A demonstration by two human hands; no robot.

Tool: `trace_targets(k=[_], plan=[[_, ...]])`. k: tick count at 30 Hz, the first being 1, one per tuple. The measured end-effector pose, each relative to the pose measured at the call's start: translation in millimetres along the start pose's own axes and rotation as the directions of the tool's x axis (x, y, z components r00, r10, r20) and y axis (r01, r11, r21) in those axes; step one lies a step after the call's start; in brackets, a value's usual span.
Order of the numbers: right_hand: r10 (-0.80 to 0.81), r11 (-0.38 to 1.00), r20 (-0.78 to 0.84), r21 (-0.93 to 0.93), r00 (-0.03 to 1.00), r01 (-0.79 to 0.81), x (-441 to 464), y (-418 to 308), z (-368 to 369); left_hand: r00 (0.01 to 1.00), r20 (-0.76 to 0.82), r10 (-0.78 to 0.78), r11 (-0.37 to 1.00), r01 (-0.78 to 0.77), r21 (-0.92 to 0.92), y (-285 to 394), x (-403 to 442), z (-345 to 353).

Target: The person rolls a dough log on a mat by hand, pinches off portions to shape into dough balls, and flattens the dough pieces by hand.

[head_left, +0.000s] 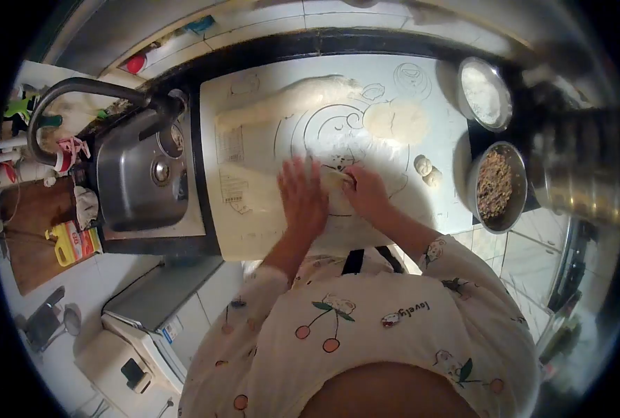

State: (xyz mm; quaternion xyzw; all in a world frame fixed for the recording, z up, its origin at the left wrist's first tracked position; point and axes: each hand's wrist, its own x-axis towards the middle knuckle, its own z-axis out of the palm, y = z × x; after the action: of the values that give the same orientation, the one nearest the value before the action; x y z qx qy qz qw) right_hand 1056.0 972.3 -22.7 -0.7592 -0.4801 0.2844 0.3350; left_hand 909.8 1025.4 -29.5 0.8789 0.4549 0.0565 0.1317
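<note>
My left hand (302, 195) lies with its fingers stretched out and apart over the white mat (261, 230), slightly smeared by motion. Whatever is under its palm is hidden. Close beside it, my right hand (367, 193) has its fingers closed on the edge of a pale piece of dough (334, 182), part of which is covered by the hands. Flat round dough wrappers (397, 122) lie beyond my right hand. Two small lumps of dough (427, 170) sit to its right. A long, pale roll of dough (310, 96) stretches across the far side of the mat.
On the right stand a metal bowl of white flour (483, 94) and a metal bowl of brownish chopped filling (495, 184). A steel sink (142, 188) with a dark faucet (87, 83) is at left. A yellow bottle (66, 244) stands beyond it.
</note>
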Motion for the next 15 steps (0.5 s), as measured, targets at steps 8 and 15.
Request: trace_targets(k=[8,15], plan=[[-0.026,0.975,0.075,-0.217,0.997,0.042,21.5,12.4,-2.2,0.992,-0.106,0.075,0.99,-0.087,-0.113,-10.9,-13.5,1.8],[-0.208,0.969,-0.033,-0.142,0.978,0.201,-1.0,15.5,0.8,0.983,-0.169,0.077,0.996,-0.084,-0.034,7.6,37.4,4.0]])
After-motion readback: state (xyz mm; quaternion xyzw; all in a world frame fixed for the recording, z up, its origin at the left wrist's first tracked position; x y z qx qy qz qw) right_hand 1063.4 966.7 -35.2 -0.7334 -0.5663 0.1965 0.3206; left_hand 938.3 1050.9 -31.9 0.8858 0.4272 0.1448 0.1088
